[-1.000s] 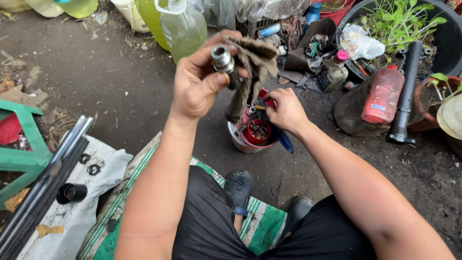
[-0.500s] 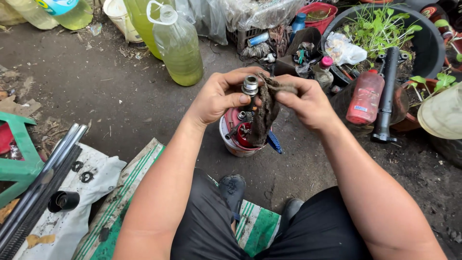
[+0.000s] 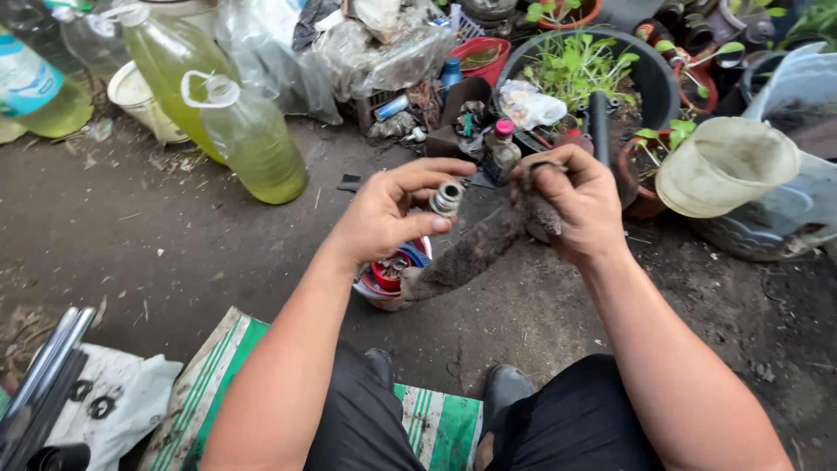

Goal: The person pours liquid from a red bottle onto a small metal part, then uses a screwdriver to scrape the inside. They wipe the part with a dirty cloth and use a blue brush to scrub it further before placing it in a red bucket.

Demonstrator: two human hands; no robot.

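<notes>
My left hand (image 3: 388, 214) pinches a small silver metal cylinder (image 3: 446, 199) between thumb and fingertips, held up at chest height. My right hand (image 3: 575, 205) is closed on a dirty brown rag (image 3: 475, 253) that hangs down and to the left, its end trailing toward a small red and white tub (image 3: 384, 281) of parts on the ground below my left hand. The two hands are a short gap apart, and the rag does not touch the cylinder.
Two bottles of yellow-green liquid (image 3: 248, 135) stand at the back left. A black pot of green plants (image 3: 586, 71), a cream bucket (image 3: 724, 166) and plastic-bagged clutter line the back. Metal tubes (image 3: 44, 379) and black rings lie on a white cloth at lower left. A green-striped mat (image 3: 440, 427) lies under my legs.
My hands have drawn apart; the rag, earlier wrapped against the cylinder, now hangs from my right hand alone. The view has shifted, with the tub lower and to the left.
</notes>
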